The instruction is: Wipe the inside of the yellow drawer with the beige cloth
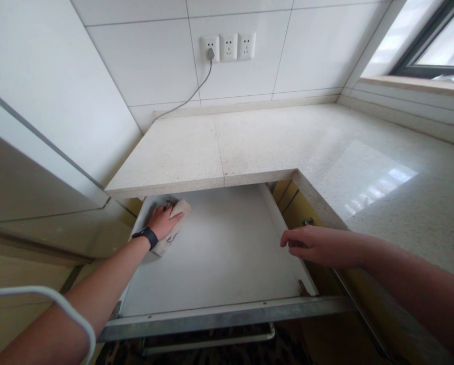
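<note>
White tiled wall (244, 78) behind a pale bench (265, 142), a drawer (227, 248) pulled out.
A cloth (169, 239) lies in the drawer's left part, under the left hand (161, 222); whether that grip is clamped, I cannot tell. The right hand (310, 244), its grip loosely apart, is at the drawer's right side.

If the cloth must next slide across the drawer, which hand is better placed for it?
Probably the left hand: it rests on the cloth, inside the drawer at its left side. The right hand, apparently empty, is at the opposite side, away from the cloth.
</note>
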`<state>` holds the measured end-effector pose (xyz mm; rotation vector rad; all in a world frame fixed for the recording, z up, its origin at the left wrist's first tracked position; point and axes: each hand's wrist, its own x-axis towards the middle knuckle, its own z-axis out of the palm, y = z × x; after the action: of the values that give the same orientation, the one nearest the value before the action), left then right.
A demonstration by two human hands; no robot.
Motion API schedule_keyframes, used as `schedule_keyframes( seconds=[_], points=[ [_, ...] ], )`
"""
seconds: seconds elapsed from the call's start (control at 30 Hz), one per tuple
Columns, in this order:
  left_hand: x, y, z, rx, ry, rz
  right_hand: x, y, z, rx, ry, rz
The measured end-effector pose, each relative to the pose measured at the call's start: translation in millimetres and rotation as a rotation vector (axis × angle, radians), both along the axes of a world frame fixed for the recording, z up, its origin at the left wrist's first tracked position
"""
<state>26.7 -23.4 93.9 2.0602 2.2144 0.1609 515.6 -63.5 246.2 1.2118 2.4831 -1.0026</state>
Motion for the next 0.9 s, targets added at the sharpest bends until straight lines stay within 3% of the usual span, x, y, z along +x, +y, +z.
schedule_keyframes(
  seconds=[0.9],
  points=[
    [1.4, 1.4, 2.1, 0.001, 0.0, -0.026, 0.5, 5.7, -4.2, 0.0, -0.009, 0.002]
  ],
)
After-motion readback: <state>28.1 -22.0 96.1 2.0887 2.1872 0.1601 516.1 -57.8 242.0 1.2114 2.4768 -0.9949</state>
